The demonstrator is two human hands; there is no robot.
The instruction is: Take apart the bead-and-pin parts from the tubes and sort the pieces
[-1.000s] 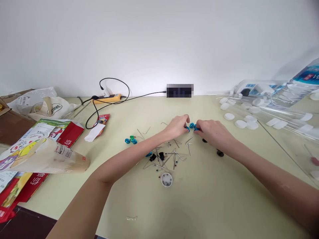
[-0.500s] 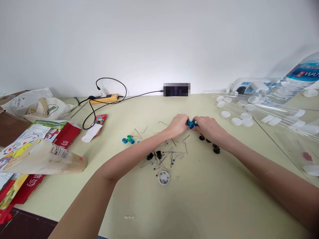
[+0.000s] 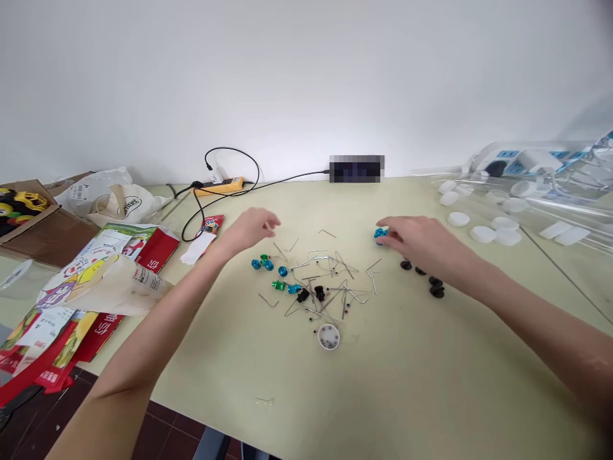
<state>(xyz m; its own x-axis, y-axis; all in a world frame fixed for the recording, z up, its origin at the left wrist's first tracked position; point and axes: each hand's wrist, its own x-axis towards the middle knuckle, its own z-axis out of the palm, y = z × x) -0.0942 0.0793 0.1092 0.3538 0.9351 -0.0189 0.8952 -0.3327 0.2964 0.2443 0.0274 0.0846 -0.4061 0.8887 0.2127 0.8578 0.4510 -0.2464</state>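
My right hand [image 3: 416, 241] has its thumb and fingers closed around a small cluster of shiny blue metal fittings [image 3: 380, 236] on the table. My left hand [image 3: 253, 228] is raised with fingers loosely bent and apart, nothing visible in them. Below it lie more blue fittings [image 3: 256, 264] and a green fitting [image 3: 278, 285]. Several L-shaped hex keys [image 3: 352, 294] are scattered in the middle, among black fittings [image 3: 319, 293] and tiny screws. A small white cap [image 3: 328, 337] holds tiny dark pieces. Round black parts [image 3: 436, 291] sit under my right wrist.
White round lids [image 3: 483, 234] and clear plastic tubes [image 3: 575, 211] lie at the right, before a white power strip [image 3: 507, 156]. A black cable [image 3: 287, 177] runs from a yellow power strip [image 3: 223, 186] to a phone [image 3: 357, 171]. Packages [image 3: 112, 255] and a cup [image 3: 127, 291] crowd the left.
My left hand has left the blue cluster and moved left, over the other blue and green fittings. My right hand stays at the cluster. The view has shifted slightly left.
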